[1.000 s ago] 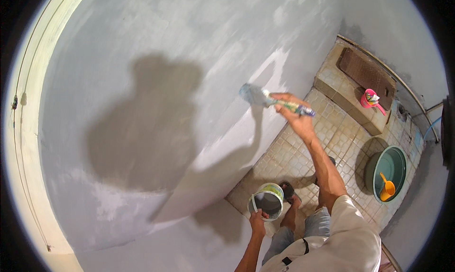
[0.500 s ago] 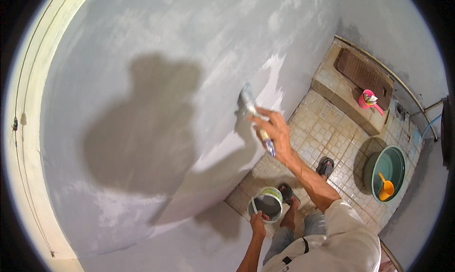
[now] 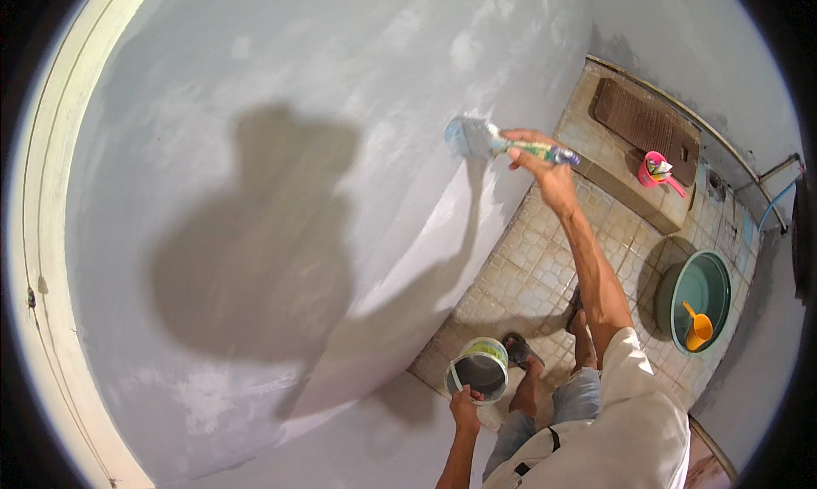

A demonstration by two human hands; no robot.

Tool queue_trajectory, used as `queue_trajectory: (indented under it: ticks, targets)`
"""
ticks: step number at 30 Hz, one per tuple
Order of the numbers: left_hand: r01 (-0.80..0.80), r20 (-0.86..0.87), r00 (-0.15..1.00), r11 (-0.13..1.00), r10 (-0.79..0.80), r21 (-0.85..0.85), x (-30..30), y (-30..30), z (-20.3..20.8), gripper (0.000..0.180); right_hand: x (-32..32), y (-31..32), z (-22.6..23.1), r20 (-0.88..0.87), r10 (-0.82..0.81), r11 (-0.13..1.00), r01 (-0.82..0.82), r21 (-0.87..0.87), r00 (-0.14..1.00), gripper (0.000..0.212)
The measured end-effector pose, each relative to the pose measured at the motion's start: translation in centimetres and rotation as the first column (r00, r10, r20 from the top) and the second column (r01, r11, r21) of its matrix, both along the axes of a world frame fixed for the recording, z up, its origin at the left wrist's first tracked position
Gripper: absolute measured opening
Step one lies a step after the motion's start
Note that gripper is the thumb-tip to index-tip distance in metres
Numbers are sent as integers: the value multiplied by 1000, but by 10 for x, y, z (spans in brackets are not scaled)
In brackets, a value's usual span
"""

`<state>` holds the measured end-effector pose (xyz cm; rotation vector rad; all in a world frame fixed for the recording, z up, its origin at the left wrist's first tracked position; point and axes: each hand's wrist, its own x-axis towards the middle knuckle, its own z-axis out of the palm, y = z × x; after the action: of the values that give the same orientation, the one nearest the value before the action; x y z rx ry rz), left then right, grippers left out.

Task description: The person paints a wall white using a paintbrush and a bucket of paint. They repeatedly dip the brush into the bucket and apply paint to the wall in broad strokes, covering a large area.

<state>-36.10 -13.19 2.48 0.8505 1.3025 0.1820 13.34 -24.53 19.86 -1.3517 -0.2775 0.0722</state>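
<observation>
My right hand point(image 3: 547, 167) is closed round a wide paintbrush point(image 3: 477, 138) with a patterned handle and pale, coated bristles. Its bristles lie against the grey-painted wall point(image 3: 387, 161), or very near it; contact is hard to tell. Lighter patches show on the wall below the brush, and the shadow of my arm crosses them. Low down, my left hand point(image 3: 466, 411) grips the handle at the rim of a small white-and-green bucket point(image 3: 485, 347). Grey paint is visible inside the bucket, which hangs tilted beside my leg.
A tiled floor point(image 3: 528, 259) lies to the right of the wall. On a tiled ledge point(image 3: 637, 191) are a brown ridged board point(image 3: 638, 119) and a pink dipper point(image 3: 654, 171) with small packets. A green tub point(image 3: 674, 306) holds an orange dipper point(image 3: 699, 331). A cream frame point(image 3: 51, 234) edges the left.
My right hand has swung up and right with the paintbrush, whose handle has turned from steeply slanted to nearly level. The left hand keeps hold of the bucket in about the same place.
</observation>
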Motion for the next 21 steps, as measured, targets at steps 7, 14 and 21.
queue_trajectory:
  ticks: [7, 14, 21]
  targets:
    - [81, -42, 996, 996, -79, 39, 13, -5, 8, 16, 21, -3, -17, 364, -276, 953, 302, -15, 890, 25]
    - [157, -59, 986, 988, -156, 10, 16, -3, 5, 11, -78, 41, 1, 500, 21, 972, 99, -213, 866, 27]
    - [135, 8, 991, 991, -135, -19, 6, -6, -7, 11, -38, 2, 10, -89, 169, 985, -170, -8, 982, 28]
